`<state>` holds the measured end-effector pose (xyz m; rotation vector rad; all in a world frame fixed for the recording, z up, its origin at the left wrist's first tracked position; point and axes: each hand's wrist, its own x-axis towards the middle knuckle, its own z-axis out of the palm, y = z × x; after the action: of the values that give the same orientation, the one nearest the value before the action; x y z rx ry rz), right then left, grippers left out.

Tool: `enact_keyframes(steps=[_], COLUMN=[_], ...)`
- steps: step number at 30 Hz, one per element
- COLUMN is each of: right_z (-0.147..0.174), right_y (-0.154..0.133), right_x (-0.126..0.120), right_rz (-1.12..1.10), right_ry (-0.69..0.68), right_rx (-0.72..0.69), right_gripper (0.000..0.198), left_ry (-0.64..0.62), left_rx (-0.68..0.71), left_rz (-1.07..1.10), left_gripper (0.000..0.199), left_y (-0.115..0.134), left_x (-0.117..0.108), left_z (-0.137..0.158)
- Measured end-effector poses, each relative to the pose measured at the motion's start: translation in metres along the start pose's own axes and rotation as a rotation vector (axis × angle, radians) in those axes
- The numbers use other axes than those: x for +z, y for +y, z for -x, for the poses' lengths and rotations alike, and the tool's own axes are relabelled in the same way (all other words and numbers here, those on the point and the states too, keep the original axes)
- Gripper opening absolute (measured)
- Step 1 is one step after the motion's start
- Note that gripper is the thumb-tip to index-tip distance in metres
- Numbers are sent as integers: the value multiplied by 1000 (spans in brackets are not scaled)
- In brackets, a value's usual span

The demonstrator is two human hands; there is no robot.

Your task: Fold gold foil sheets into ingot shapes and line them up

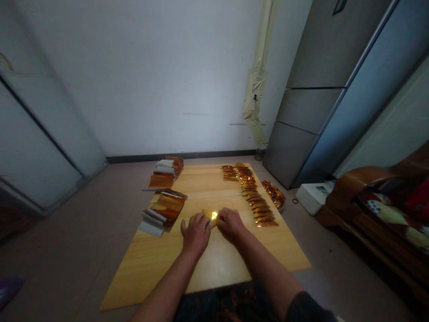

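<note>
A small piece of shiny gold film (211,215) lies between my two hands on the wooden board, with a bright glare on it. My left hand (196,233) has its fingers bent over the film's left side, and its outer finger sticks out. Closed in a fist-like pinch, my right hand (230,225) grips the right end. The fingertips of both hands are partly hidden. To the left lies a fanned stack of amber film sheets with pale backing (169,203). On the right runs a long row of overlapping amber film pieces (258,203).
Another stack of amber sheets (164,172) sits at the board's back left corner. Beside the right edge of the wooden board (214,264), a round container (275,197) holds many amber pieces. A refrigerator (298,129), a white box (311,198) and a wooden sofa (355,214) stand at right.
</note>
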<state>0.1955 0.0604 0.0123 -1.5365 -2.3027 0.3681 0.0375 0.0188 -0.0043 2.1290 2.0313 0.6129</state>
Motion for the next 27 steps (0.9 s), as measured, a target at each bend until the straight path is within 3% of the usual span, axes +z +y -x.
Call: enact_keyframes(steps=[27], right_z=[2], right_y=[-9], right_x=[16], right_rz=[10], right_ry=[128], right_rx=[176], right_gripper=[8], left_ry=[-18], left_rx=[-31], left_rz=[6], left_gripper=[24], left_y=[5], left_x=[-5], left_z=[1])
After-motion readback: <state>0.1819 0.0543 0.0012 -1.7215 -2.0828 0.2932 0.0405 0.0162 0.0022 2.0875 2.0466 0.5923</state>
